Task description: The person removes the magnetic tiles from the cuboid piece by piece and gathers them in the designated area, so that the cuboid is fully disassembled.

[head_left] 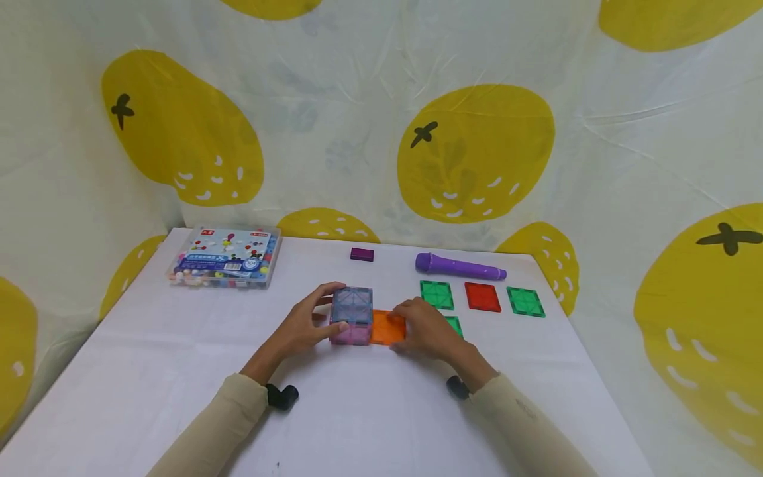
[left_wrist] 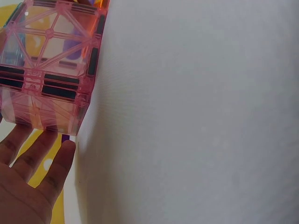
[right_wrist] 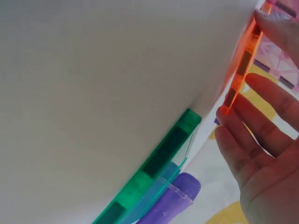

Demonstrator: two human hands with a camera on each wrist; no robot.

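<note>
A see-through cube of magnetic tiles (head_left: 352,334), pink at the front with a bluish tile on top, stands mid-table. My left hand (head_left: 303,324) grips it from the left, thumb at the near side and fingers round the back. The left wrist view shows the pink walls (left_wrist: 51,35) with dark magnets in their edges. Against the cube's right side lies a flat orange magnetic tile (head_left: 384,329). My right hand (head_left: 430,329) holds that tile by its edges, thumb near and fingers far. In the right wrist view the orange tile (right_wrist: 244,63) shows edge-on between thumb and fingertips.
Green tiles (head_left: 437,295) and a red tile (head_left: 483,297) lie to the right, one green tile (head_left: 454,325) partly behind my right hand. Behind them is a purple toy microphone (head_left: 460,267). A dark purple block (head_left: 361,254) and a clear bead box (head_left: 225,258) sit farther back.
</note>
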